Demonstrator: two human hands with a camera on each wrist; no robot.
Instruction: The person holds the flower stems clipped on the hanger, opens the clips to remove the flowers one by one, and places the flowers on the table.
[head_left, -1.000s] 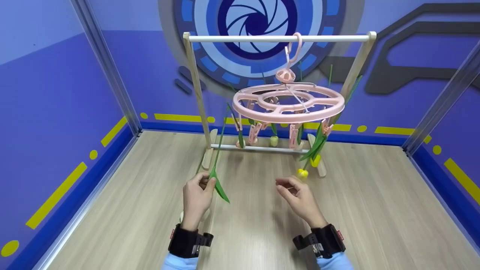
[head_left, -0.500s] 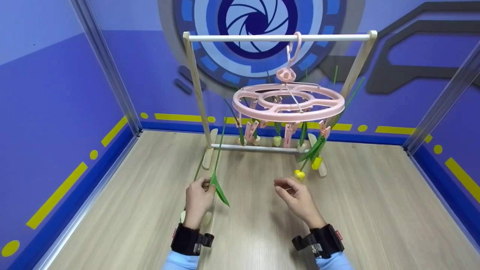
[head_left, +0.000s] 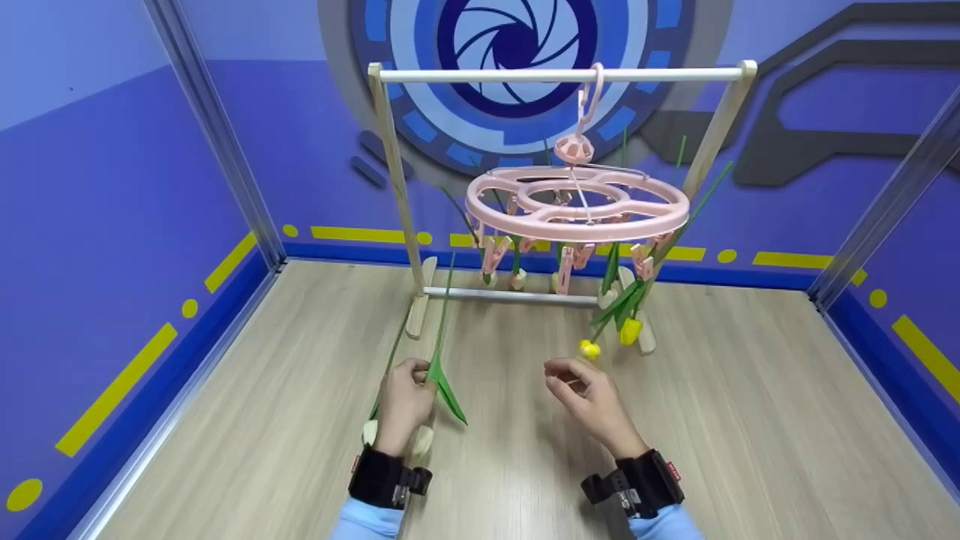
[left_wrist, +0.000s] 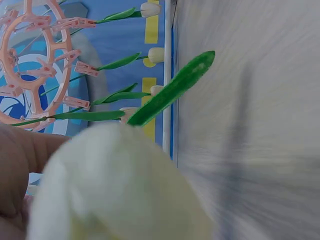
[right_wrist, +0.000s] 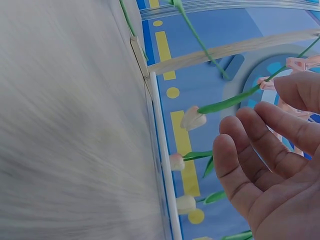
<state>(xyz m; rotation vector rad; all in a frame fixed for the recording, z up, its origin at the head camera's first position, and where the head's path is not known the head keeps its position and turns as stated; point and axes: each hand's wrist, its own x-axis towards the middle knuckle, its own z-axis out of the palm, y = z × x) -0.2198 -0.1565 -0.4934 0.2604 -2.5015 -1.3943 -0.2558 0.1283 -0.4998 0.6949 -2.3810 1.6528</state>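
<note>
My left hand pinches a white tulip by its green stem, close to its leaf. The bloom points back toward the wrist and looms large in the left wrist view. Under the left forearm side lies a second white tulip. My right hand is loosely curled with nothing between fingers and thumb, just in front of a yellow tulip. A round pink clip hanger hangs ahead of both hands; its clips hold several tulips, blooms downward, among them another yellow tulip and a pale tulip.
A wooden stand with a white top bar carries the hanger. Its low crossbar and feet rest on the wood-grain table. Blue panels enclose the table at the back and sides.
The hanger has turned, its front clips and the yellow tulips shifting left. My left hand has come slightly down and right with the tulip. The right hand has edged left.
</note>
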